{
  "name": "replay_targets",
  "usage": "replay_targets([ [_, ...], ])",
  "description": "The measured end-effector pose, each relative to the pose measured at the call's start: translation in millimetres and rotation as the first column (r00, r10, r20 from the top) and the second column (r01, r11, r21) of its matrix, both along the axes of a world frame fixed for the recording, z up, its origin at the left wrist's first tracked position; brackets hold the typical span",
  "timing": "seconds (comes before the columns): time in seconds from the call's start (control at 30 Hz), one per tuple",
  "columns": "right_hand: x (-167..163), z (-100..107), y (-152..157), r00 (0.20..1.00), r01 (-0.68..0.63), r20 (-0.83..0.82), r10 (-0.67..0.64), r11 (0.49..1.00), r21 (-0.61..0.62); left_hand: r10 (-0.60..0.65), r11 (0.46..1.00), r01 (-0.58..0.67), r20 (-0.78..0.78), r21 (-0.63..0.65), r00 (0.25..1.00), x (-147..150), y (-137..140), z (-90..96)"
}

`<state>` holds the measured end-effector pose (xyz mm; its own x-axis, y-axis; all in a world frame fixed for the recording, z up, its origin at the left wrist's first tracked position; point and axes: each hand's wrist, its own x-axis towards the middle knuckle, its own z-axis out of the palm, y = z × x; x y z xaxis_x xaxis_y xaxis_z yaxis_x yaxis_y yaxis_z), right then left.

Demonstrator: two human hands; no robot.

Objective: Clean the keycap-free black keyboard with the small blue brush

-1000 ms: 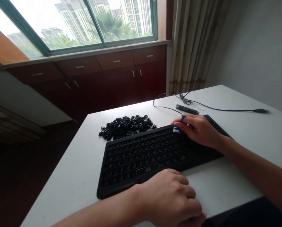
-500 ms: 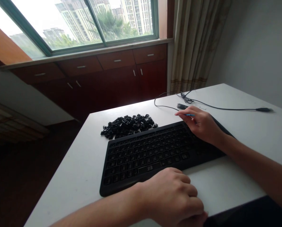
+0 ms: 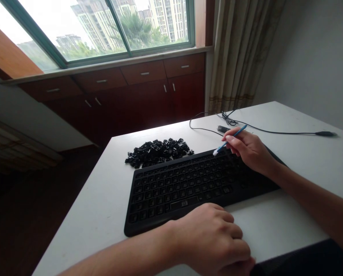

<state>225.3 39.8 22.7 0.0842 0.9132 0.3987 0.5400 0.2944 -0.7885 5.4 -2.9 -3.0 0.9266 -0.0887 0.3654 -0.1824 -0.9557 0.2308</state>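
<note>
Likely home: patterned curtain (image 3: 234, 57), window (image 3: 118, 27), wooden cabinets (image 3: 125, 101)

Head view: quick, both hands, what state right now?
Left hand: curled, palm hidden; cannot tell if closed on anything.
Right hand: closed, holding a white-tipped blue stick.

I pinch a slim blue brush (image 3: 221, 147) on a slant, its white tip down at the far edge of the keyboard (image 3: 171, 188); whether they touch, I can't tell. The black keyboard lies flat, face up, its key sockets bare in rows, a long slot near its front edge.
</note>
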Motion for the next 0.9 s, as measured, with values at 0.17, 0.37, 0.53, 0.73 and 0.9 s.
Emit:
replay_targets([
  [0.17, -1, 0, 0, 0.990, -0.037, 0.137, 0.035, 0.999, 0.009, -0.001, 1.000, 0.001, 0.014, 0.006, 1.000, 0, 0, -0.2],
  [0.37, -7, 5, -1, 0.967, -0.057, 0.256, -0.012, 0.963, 0.262, -0.003, 1.000, 0.003, 0.006, 0.008, 1.000, -1, 0, 0.9],
  [0.53, -4, 7, -1, 0.978, 0.012, 0.202, -0.056, 0.977, 0.213, 0.000, 1.000, 0.000, 0.004, 0.009, 1.000, -1, 0, 0.8],
  [0.73, -8, 5, -6, 0.986, -0.014, 0.166, 0.007, 0.999, 0.041, -0.015, 1.000, 0.015, -0.003, 0.002, 1.000, -1, 1, 0.1],
  [0.9, -10, 0, -3, 0.983, -0.086, 0.171, 0.068, 0.991, 0.100, -0.003, 1.000, 0.003, -0.008, -0.003, 1.000, -2, 1, 0.2],
])
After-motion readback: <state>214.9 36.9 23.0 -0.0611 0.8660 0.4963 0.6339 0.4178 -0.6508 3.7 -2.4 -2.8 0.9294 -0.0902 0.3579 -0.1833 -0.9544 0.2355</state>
